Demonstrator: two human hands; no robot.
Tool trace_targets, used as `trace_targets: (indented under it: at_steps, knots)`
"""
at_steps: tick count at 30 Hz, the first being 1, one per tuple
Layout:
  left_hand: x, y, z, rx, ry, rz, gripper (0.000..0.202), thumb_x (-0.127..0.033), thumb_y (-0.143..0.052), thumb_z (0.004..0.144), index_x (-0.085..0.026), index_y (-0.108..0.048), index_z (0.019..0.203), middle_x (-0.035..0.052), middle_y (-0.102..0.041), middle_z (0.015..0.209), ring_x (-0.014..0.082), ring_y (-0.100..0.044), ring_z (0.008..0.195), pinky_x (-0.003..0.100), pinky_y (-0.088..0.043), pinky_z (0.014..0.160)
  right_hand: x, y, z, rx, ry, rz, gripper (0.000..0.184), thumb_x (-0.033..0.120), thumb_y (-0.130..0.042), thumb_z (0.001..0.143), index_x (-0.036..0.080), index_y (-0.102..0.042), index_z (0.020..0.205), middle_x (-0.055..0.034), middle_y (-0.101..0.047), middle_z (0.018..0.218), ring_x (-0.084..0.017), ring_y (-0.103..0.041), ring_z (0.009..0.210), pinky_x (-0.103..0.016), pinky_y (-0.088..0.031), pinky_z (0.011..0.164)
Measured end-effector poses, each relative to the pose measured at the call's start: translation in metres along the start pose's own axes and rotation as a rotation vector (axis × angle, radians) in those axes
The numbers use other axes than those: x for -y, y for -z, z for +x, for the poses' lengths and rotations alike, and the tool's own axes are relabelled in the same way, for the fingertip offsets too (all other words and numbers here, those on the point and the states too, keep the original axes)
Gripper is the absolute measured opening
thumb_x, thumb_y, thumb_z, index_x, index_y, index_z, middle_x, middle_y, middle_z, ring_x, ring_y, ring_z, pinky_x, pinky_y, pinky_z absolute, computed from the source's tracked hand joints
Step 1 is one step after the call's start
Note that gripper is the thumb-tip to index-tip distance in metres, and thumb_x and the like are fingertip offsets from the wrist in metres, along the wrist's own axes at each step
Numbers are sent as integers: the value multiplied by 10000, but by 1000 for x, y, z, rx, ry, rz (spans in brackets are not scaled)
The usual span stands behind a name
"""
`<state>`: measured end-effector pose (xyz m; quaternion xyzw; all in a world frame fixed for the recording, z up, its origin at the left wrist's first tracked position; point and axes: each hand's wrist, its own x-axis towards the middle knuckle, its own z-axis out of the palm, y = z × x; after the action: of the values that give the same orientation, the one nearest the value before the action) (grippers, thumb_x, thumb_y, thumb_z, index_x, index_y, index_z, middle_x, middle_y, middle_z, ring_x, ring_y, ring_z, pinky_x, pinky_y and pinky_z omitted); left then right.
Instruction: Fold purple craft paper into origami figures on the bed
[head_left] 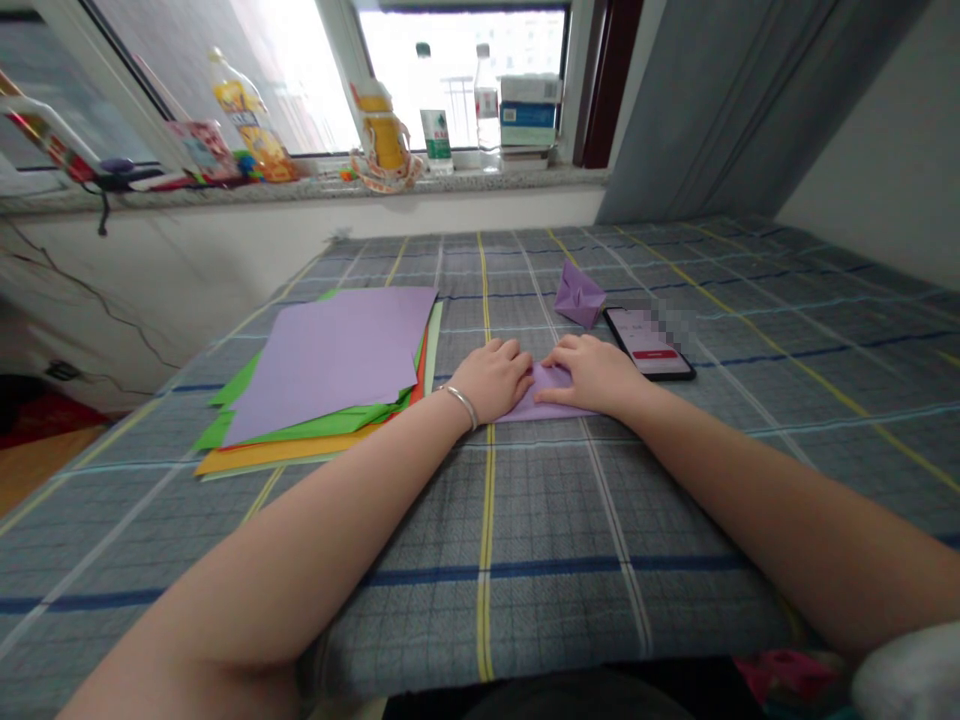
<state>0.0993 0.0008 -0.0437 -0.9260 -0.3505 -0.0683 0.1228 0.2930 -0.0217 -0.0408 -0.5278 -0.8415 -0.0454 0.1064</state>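
Folded purple paper (552, 382) lies partly beneath the spread right hand (598, 373) and the left hand (491, 380), whose grip I cannot tell.

Folded purple paper (544, 408) partly covered by left hand (491, 380) and right hand (589, 372); creases underneath can't be read. Phone (651, 345) screen partly pixelated, text illegible. Purple sheet (337, 350) hides most of the green sheets (217, 430). Left arm (300, 530) cut off at bottom, right arm (780, 480) at right edge.
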Motion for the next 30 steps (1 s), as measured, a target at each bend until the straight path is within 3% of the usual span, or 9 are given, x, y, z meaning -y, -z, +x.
trace_targets:
  at_steps: [6,11,23,30]
  knots:
    - [7,-2,-6,81,-39,-44,513,-502,-401,950,-166,-520,1318,138,-553,1116,264,-506,1015,408,-412,924,0,1,-2,0,30,13,652,730,-568,727,211,-666,1109,-114,-628,1089,-288,-569,1005,-399,-450,860]
    - [15,-3,-11,134,-68,-96,683,-615,-403,907,-178,-402,1432,151,-522,1206,283,-488,1080,427,-385,974,-2,0,-4,18,48,2,706,760,-552,711,202,-649,1133,-124,-615,1088,-301,-563,998,-418,-453,845]
    - [21,-2,-13,200,-86,-190,813,-670,-476,836,-179,-337,1469,169,-479,1298,303,-460,1145,442,-343,1028,-6,2,-5,73,60,21,807,778,-605,637,212,-626,1212,-128,-598,1174,-325,-547,1041,-450,-434,896]
    - [26,5,-14,264,-106,-241,842,-621,-588,789,-199,-331,1471,168,-442,1365,304,-447,1195,430,-334,1050,-12,0,-6,93,83,50,825,751,-639,625,225,-606,1260,-118,-585,1226,-323,-541,1050,-457,-433,907]
